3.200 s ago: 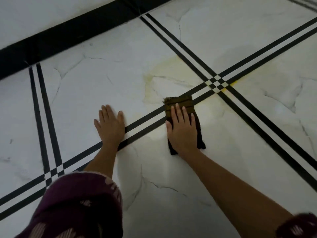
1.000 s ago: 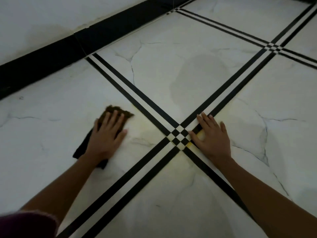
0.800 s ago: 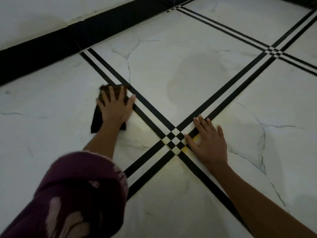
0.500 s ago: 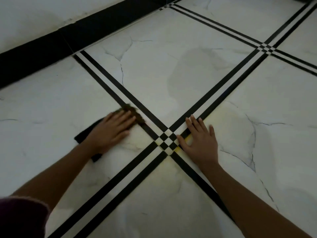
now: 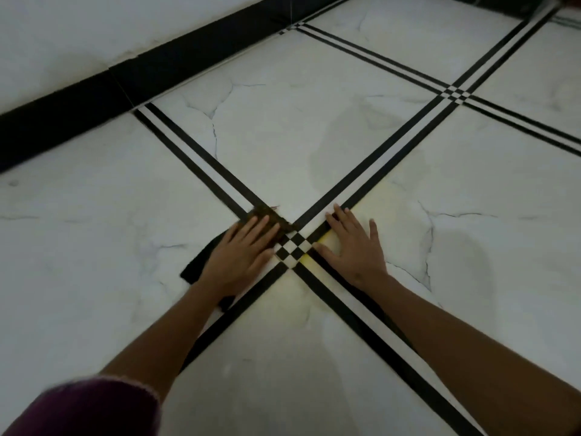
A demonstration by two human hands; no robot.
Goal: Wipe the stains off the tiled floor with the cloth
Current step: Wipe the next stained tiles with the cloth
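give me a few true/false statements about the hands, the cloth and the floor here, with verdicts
1. The left hand presses flat on the cloth. True.
2. The right hand holds a second cloth. False: it lies flat on the bare floor, fingers straight, holding nothing.
3. The cloth lies left of the checkered crossing. True.
4. The floor by the crossing is free of stains. False: a yellow stain shows beside the right thumb.
5. A black skirting runs along the foot of the wall at upper left. True.
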